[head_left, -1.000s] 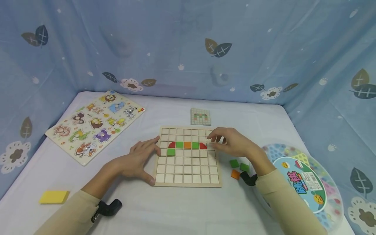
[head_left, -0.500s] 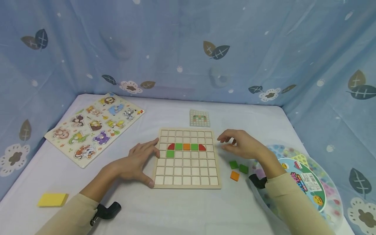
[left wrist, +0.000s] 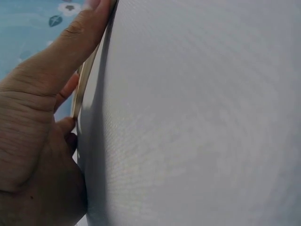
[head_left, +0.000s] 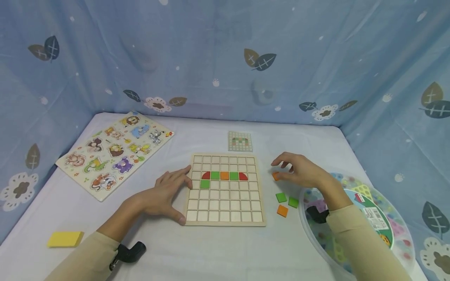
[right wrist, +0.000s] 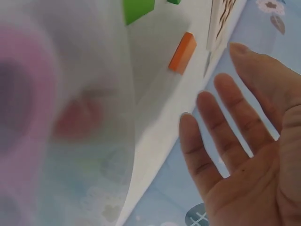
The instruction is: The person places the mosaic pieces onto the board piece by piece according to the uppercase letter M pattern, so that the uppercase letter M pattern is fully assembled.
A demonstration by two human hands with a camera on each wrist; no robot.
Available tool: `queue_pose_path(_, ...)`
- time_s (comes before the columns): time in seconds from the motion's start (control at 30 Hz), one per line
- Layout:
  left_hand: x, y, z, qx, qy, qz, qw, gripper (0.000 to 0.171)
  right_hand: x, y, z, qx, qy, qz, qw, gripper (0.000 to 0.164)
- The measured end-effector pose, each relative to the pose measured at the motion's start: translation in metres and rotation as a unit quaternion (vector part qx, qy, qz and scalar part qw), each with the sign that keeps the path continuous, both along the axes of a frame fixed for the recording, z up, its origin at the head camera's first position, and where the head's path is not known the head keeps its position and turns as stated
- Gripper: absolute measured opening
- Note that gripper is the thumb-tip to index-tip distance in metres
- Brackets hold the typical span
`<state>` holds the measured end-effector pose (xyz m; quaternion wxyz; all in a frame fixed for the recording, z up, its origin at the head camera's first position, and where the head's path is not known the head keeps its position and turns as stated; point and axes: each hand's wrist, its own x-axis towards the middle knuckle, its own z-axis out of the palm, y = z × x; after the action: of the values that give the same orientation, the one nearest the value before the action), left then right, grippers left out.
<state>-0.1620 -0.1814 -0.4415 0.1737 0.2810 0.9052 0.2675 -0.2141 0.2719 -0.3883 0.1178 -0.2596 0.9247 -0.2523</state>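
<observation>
A square wooden grid board (head_left: 225, 205) lies in front of me, with red, green and orange pieces set in its cells. My left hand (head_left: 164, 195) rests along its left edge, thumb at the near left corner and fingertips farther up that side. In the left wrist view the thumb (left wrist: 61, 56) lies along the board's edge. Right of the board, my right hand (head_left: 299, 169) hovers with loosely bent fingers that hold nothing. Beside its thumb is an orange square tile (head_left: 275, 176). In the right wrist view the orange tile (right wrist: 182, 52) lies apart from the fingers.
Two green tiles (head_left: 281, 197) and another orange tile (head_left: 282, 211) lie right of the board. A small pattern card (head_left: 240, 141) is behind it. Under the right forearm sits a round clear container (head_left: 397, 230). An animal puzzle (head_left: 116, 156) and yellow block (head_left: 65, 239) are at left.
My right hand has moved right, away from the board's edge, and the orange tile near its thumb has come into sight. The left hand stays at the board.
</observation>
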Motion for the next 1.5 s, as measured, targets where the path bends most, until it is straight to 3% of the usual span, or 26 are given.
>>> queue_pose_path(0.27, 0.000, 0.000, -0.002, 0.002, -0.005, 0.003, 1.0000, 0.092, -0.004, 0.007, -0.003, 0.011, -0.047, 0.003, 0.999, 0.039)
queue_pose_path(0.83, 0.000, 0.001, 0.002, -0.003, -0.007, 0.004, 1.0000, 0.090, -0.006, -0.003, -0.005, 0.078, -0.086, -0.006, 0.993, 0.036)
queue_pose_path(1.17, 0.000, 0.000, 0.002, 0.000, -0.005, 0.004, 1.0000, 0.090, 0.001, -0.003, 0.001, 0.024, -0.055, 0.035, 0.998, 0.034)
queue_pose_path(1.5, 0.001, 0.000, 0.002, 0.003, -0.001, 0.003, 1.0000, 0.092, 0.010, -0.019, 0.012, -0.015, -0.031, 0.051, 0.998, 0.035)
